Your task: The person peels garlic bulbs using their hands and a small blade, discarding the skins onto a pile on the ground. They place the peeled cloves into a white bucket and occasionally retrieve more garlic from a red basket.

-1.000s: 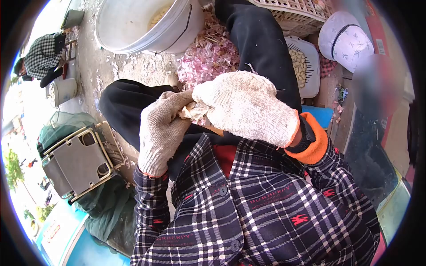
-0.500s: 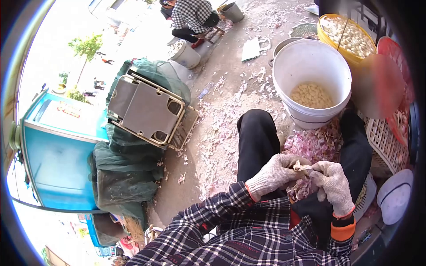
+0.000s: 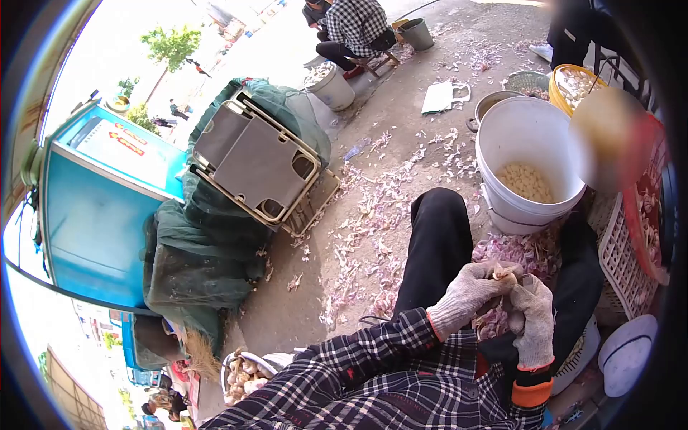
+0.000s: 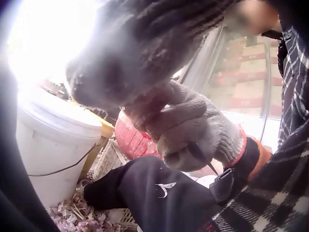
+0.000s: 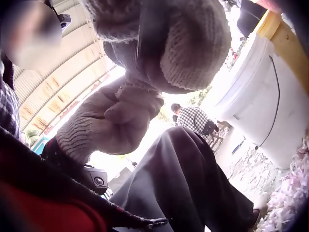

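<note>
My left hand (image 3: 464,299) and right hand (image 3: 534,322) pinch the garlic (image 3: 504,273) between them, on the near side of the white bucket (image 3: 505,136); light, opposed fingertip pressure should avoid bruising it.

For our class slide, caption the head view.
Gloved left hand and right hand meet at a pale piece above pink peelings.

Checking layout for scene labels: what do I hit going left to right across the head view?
Blue box → folding chair → left gloved hand → right gloved hand → white plastic crate
</note>
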The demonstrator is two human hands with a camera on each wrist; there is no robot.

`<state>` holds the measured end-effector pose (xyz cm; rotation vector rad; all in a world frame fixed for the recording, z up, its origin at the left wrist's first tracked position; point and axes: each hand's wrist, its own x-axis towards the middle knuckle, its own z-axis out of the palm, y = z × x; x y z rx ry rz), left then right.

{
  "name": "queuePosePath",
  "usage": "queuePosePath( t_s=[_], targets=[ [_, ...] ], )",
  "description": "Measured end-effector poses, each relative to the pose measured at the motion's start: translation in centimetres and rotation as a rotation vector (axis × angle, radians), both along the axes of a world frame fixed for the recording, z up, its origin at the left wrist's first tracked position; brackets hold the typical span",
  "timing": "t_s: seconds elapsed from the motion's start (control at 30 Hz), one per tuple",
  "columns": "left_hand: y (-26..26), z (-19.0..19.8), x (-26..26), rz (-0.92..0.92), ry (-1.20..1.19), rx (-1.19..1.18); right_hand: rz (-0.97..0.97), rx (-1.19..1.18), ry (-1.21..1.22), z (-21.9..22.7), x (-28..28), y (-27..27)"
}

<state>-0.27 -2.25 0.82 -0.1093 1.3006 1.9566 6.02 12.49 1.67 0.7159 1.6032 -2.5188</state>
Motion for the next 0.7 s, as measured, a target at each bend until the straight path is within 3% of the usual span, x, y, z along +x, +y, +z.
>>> queuePosePath(
  t_s=[0.17,0.37,0.57,0.7],
  targets=[
    [-0.3,0.7,0.1,-0.017,0.054,-0.008,-0.051,-0.127,-0.043,0.3,0.2,-0.3],
    [0.2,0.6,0.2,-0.003,0.049,-0.035,-0.092,-0.105,-0.047,-0.8,0.1,0.1],
    [-0.5,1.1,-0.4,-0.111,-0.025,0.035,-0.116,-0.067,-0.021,0.0,-0.1,-0.6],
    [0.2,1.6,-0.3,0.003,-0.042,-0.04,-0.162,-0.068,-0.022,0.1,-0.2,-0.8]
  ],
)
